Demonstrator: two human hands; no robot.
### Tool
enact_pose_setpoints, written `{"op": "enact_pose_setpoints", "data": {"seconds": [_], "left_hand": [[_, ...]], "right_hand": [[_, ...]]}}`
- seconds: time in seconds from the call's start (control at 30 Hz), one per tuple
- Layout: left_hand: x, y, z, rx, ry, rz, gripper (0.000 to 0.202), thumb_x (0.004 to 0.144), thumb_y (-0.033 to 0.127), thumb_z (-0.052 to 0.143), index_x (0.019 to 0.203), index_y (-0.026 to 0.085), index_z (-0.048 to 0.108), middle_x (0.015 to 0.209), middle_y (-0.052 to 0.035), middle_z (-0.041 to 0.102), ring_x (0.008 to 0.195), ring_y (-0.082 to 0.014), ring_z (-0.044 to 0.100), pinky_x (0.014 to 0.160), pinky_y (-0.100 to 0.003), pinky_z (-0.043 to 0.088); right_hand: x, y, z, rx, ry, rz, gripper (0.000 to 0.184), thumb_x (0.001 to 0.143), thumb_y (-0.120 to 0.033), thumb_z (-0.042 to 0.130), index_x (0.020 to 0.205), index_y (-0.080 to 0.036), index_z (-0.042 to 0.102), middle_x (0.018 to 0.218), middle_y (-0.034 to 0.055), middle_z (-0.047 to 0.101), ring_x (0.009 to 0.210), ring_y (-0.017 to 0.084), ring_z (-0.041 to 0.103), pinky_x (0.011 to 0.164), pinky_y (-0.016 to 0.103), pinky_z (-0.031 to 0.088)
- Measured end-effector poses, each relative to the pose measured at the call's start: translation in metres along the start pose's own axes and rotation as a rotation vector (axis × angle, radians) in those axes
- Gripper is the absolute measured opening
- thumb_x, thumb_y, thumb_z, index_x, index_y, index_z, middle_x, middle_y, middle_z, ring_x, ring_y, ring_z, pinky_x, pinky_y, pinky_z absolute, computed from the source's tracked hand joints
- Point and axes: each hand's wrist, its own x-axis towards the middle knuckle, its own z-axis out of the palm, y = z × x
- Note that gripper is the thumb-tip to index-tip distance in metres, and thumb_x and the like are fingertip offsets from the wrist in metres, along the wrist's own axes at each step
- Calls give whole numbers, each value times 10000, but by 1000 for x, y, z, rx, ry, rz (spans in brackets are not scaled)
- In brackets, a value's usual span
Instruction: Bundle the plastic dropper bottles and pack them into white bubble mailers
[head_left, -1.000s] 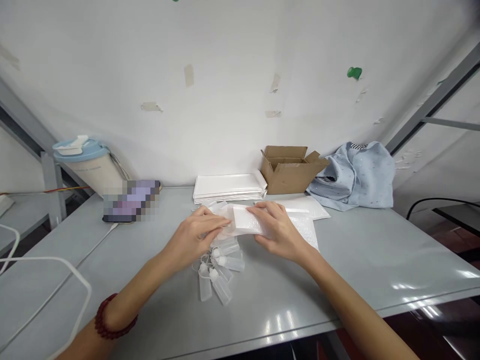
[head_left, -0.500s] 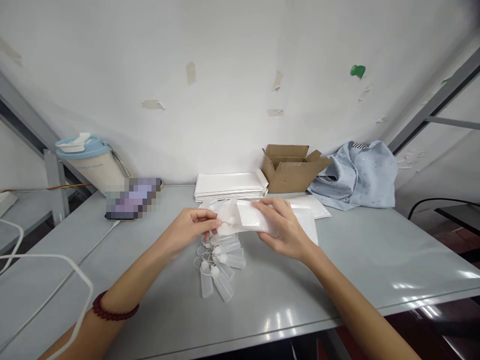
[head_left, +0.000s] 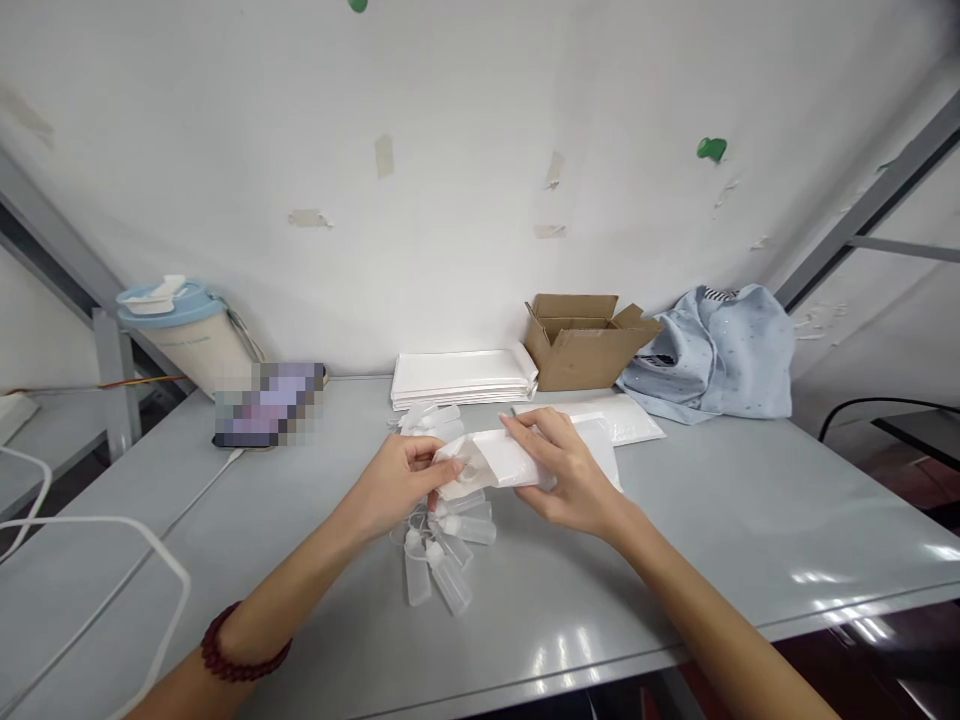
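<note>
A white padded envelope (head_left: 510,456) is held above the table between both of my hands, its mouth facing left. My right hand (head_left: 562,462) grips its body, thumb below and fingers across the top. My left hand (head_left: 409,474) is closed at the mouth, the thumb pressed over the edge; a pale loop shows by the thumb, and whatever lies inside is mostly hidden. Below the hands lies a cluster of small clear plastic bottles (head_left: 450,580) with white caps and loops. More such bottles (head_left: 433,420) lie just behind the left hand.
Behind, a stack of white padded envelopes (head_left: 465,376) stands against the wall beside an open cardboard box (head_left: 592,352). Another envelope (head_left: 626,418) lies flat before the box. Blue cloth (head_left: 720,355) is at right; a phone (head_left: 274,405), tumbler (head_left: 187,335) and white cable (head_left: 157,540) are at left.
My left hand has shifted right, its thumb now farther over the envelope's mouth. The envelope has come slightly lower and nearer, uncovering the bottles behind it.
</note>
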Motion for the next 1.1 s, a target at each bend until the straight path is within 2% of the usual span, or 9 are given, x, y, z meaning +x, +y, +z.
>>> {"op": "enact_pose_setpoints", "data": {"seconds": [0.13, 0.3, 0.47, 0.57, 0.7, 0.83, 0.97, 1.1], "left_hand": [[-1, 0, 6, 48, 50, -44, 276, 711, 431, 640, 662, 160, 610, 521, 44, 502, 452, -108, 453, 463, -235, 371], [-2, 1, 10, 104, 118, -29, 299, 689, 443, 645, 618, 157, 591, 495, 53, 469, 436, -96, 408, 442, -226, 328], [-2, 5, 2, 25, 138, -61, 351, 663, 497, 678, 664, 150, 623, 537, 30, 531, 476, -118, 468, 465, -236, 340], [-1, 5, 1, -32, 102, -95, 376, 650, 509, 695, 722, 144, 639, 608, 5, 584, 536, -140, 522, 495, -245, 373], [0, 2, 4, -19, 93, -137, 382, 611, 474, 738, 763, 138, 641, 621, 3, 591, 547, -151, 538, 489, -245, 382], [0, 2, 0, -4, 96, -93, 346, 641, 454, 733, 778, 149, 648, 661, -9, 607, 571, -159, 560, 506, -253, 408], [0, 0, -8, -85, -26, -25, 289, 720, 440, 684, 791, 160, 667, 659, -9, 597, 574, -146, 551, 560, -269, 440], [1, -4, -8, -93, -20, -90, 237, 674, 376, 720, 742, 153, 678, 660, -9, 613, 603, -150, 559, 552, -252, 416]], "right_hand": [[1, -6, 3, 1, 1, -1, 677, 758, -164, 541, 1396, -237, 325, 1054, 102, 523, 952, 246, 523, 805, 423, 420], [2, -10, 5, 5, -45, 6, 653, 731, -170, 534, 1360, -204, 362, 1066, 114, 525, 960, 253, 512, 806, 419, 404], [3, -5, 3, -111, -199, 151, 718, 718, -247, 564, 1382, -150, 308, 1160, 163, 514, 1068, 308, 470, 882, 480, 360], [3, -2, 5, -127, -245, 211, 717, 716, -241, 557, 1378, -141, 301, 1135, 152, 527, 1038, 301, 471, 884, 478, 352], [2, -4, 9, -82, -237, 177, 634, 718, -217, 550, 1320, -135, 369, 1067, 134, 527, 986, 284, 469, 855, 447, 366], [3, -4, 8, -63, -214, 181, 593, 729, -199, 534, 1302, -160, 389, 1052, 124, 525, 970, 278, 473, 831, 423, 382], [1, 3, 8, -72, -178, 196, 592, 709, -189, 548, 1285, -174, 412, 1071, 123, 531, 988, 283, 483, 838, 418, 386], [1, 2, 10, -50, -161, 156, 565, 720, -204, 554, 1269, -179, 419, 1060, 120, 542, 974, 278, 492, 843, 417, 380]]}}
